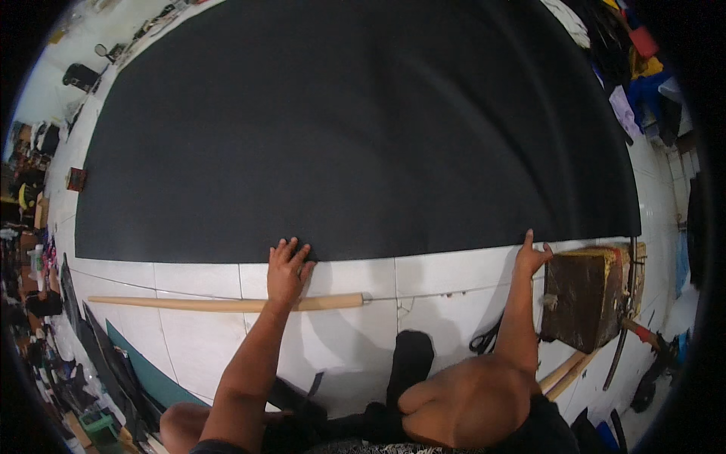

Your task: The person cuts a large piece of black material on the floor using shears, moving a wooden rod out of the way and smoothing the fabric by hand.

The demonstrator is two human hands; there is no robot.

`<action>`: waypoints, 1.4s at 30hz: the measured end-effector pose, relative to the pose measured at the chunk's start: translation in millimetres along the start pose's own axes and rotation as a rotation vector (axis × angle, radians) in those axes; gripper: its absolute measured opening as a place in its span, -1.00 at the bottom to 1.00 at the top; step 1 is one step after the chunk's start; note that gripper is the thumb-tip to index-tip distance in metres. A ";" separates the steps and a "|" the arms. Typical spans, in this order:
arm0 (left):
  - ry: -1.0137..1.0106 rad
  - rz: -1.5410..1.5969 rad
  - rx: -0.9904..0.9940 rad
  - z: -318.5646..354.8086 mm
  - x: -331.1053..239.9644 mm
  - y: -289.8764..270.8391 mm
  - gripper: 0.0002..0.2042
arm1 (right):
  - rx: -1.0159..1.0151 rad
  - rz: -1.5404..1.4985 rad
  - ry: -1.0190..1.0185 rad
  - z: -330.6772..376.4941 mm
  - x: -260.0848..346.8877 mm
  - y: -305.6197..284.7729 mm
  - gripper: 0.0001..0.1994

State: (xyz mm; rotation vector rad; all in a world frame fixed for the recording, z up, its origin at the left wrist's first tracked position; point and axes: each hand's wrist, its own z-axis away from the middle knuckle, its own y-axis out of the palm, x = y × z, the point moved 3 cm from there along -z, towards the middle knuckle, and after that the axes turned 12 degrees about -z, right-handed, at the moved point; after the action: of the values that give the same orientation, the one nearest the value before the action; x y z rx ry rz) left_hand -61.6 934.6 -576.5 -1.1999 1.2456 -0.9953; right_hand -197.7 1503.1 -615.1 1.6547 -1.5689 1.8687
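Observation:
A large black sheet (340,151) of smooth, flexible material is spread out before me, with soft ripples toward its right side. My left hand (287,266) lies on its near edge, fingers spread and flat, gripping nothing. Farther right, my right hand (532,256) is at the same edge. One digit rests on top of the sheet there, and the remaining fingers look tucked in at the edge, partly hidden. Beneath my left forearm a tapered pale wooden stick (333,303) lies on the white tiled floor (348,340).
A worn brown wooden block (582,295) stands beside my right hand, with a thin rod along it. A small reddish box (76,179) sits by the sheet's left edge. Green sheet material (155,374) lies lower left. Mixed clutter lines both sides.

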 end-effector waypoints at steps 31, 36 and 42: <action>-1.297 0.549 -0.675 44.6 95.6 -25.8 -0.31 | 1.773 0.477 -0.694 249.9 261.3 73.1 -0.22; -1.160 0.730 -0.527 -28.4 93.6 1.0 -0.28 | 1.864 0.679 -0.791 254.7 283.5 79.4 -0.16; -1.139 0.529 -0.150 -50.7 89.9 -27.9 -0.44 | 1.553 0.407 -1.053 261.1 247.9 90.2 -0.39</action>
State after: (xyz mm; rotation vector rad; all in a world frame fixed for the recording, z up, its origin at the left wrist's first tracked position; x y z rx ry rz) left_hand -101.0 836.7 -559.0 -1.1623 0.6229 0.2192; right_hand -193.3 1146.0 -513.9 3.5268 -0.1598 2.9326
